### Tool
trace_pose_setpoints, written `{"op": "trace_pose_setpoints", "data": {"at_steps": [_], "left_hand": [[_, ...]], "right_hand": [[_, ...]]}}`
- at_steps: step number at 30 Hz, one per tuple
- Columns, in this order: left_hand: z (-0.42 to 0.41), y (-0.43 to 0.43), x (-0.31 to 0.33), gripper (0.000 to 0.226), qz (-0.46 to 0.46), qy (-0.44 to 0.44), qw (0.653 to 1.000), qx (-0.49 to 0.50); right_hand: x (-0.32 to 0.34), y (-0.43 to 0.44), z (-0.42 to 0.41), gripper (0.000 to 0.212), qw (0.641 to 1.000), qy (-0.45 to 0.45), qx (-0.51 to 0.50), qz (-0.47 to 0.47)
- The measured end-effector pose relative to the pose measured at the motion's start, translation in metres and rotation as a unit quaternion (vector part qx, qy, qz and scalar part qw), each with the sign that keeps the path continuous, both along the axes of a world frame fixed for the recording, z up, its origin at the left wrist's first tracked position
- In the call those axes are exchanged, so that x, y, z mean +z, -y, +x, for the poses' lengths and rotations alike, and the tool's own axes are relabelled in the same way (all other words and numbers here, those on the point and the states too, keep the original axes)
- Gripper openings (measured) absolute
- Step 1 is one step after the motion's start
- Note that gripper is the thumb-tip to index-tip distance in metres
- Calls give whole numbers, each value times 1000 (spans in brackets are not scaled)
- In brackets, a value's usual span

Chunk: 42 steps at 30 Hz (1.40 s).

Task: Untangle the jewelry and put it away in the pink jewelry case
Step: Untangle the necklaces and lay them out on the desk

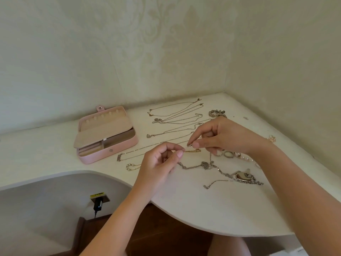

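The pink jewelry case [118,151] lies open at the left of the white corner table, its lid [105,119] tipped back. My left hand [162,163] pinches a thin gold chain [193,150] between thumb and forefinger. Just right of it, my right hand [219,137] pinches a small clasp end of a chain. Below the hands lies a tangled silver chain [204,165] running to a round silver pendant [243,176]. Several thin necklaces [175,115] are laid out straight behind the hands.
A beaded bracelet [217,113] sits at the back right. Rings [227,154] and pink beads [245,158] lie under my right wrist. A small pearl bracelet [132,166] rests near the table's curved front edge [166,206]. Walls close in behind and to the right.
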<state>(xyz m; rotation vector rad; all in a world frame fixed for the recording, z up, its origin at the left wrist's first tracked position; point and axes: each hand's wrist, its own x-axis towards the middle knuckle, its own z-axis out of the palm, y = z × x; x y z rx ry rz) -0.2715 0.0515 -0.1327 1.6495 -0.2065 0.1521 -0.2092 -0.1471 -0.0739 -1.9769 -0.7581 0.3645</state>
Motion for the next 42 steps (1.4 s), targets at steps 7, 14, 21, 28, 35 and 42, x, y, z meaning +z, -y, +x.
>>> {"op": "trace_pose_setpoints", "data": {"at_steps": [7,14,21,28,35,42], "left_hand": [[-2,4,3,19,-10,-1,1000,16],[-3,7,7,16,-18,-14,999,32],[2,2,26,7,39,7,997,66],[7,-1,42,22,-49,-82,995,-27],[9,-1,60,33,146,-98,984,-22],[13,-8,68,20,172,-69,982,-30]], "right_hand": [[-3,-7,-5,4,999,-25,5,28],[-2,-9,-9,4,999,-29,-4,18],[-2,-10,-9,2,1000,0,-13,28],[-4,-10,-8,8,999,-14,-5,50],[-5,-8,-7,5,999,-5,-12,46],[-3,-7,-6,12,996,-35,-5,88]]}}
